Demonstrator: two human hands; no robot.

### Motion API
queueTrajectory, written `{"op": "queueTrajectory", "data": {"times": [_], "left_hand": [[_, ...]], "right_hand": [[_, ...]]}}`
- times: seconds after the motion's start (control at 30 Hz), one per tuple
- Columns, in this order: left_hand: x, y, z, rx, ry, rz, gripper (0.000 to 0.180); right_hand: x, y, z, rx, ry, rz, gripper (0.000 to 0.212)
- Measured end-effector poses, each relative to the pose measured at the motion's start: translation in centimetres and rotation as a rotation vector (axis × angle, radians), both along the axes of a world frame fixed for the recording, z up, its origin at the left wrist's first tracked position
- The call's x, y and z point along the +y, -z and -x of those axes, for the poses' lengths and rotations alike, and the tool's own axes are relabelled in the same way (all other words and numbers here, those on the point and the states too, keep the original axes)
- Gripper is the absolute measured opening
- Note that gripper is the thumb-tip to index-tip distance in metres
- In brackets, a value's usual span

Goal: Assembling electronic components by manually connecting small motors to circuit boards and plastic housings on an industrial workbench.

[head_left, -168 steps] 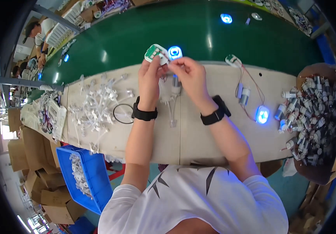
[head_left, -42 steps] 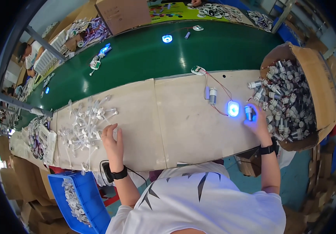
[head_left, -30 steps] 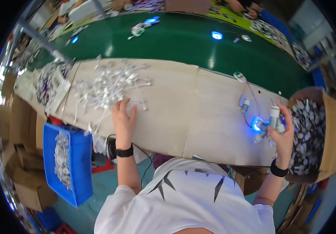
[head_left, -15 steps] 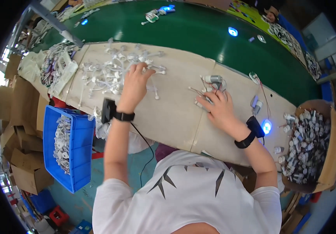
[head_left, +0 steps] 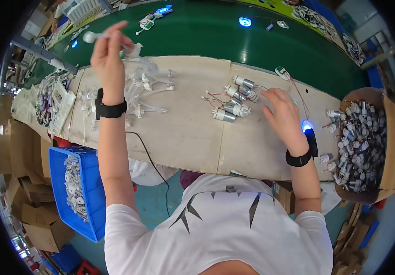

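My left hand point(head_left: 109, 57) is raised over the far left edge of the worktable, closed on a clear plastic tube point(head_left: 94, 36) with white fittings. Below and beside it spreads a pile of similar clear tubes with white ends point(head_left: 144, 81). My right hand point(head_left: 281, 112) hovers with fingers apart just right of a small group of silver-and-white motors point(head_left: 225, 114). Thin red and dark wires trail from the motors. Nothing shows in that right hand.
A green conveyor belt point(head_left: 197, 34) runs along the far side, with glowing blue parts point(head_left: 245, 21) on it. A cardboard box point(head_left: 392, 151) full of motors stands at right. At left are a blue bin point(head_left: 96, 183) of white parts and a tray point(head_left: 66, 110) of wired pieces.
My left hand has risen from the tube pile, carrying a tube up and to the left. My right hand has drawn off the motors to the right, and several motors now show.
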State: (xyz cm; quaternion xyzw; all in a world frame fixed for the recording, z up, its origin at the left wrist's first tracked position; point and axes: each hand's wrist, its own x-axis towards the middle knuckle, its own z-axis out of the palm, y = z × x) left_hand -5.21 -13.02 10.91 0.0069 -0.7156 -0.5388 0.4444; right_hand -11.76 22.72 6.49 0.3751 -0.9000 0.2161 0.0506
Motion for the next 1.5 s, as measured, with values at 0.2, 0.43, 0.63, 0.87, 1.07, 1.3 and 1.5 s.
{"op": "queueTrajectory", "data": {"times": [0.2,0.43,0.63,0.87,1.07,1.3,1.5], "left_hand": [[6.1,-3.5,-1.2,0.0,0.101,-0.118,0.034],[8.2,5.2,-2.3,-0.378,0.218,-0.587,0.035],[8.4,9.5,-3.2,-0.6,0.183,-0.448,0.034],[10.9,9.0,-3.9,-0.591,0.256,-0.305,0.027],[13.6,8.6,-5.1,-0.698,0.215,-0.102,0.024],[10.0,11.0,-4.8,-0.613,0.002,0.166,0.032],[8.2,10.5,-8.8,-0.814,-0.348,0.388,0.022]], "right_hand": [[-0.5,4.0,3.5,-0.006,0.178,-0.002,0.024],[0.5,6.5,5.5,-0.359,0.247,-0.007,0.023],[-0.5,4.5,4.2,0.581,0.289,0.146,0.016],[-6.8,3.2,-0.9,-0.353,-0.118,0.686,0.02],[-9.0,4.4,-2.4,-0.598,-0.153,0.811,0.026],[-4.0,5.4,-3.6,-0.243,-0.11,0.411,0.024],[-3.7,7.0,-6.1,0.291,-0.101,-0.056,0.038]]}}
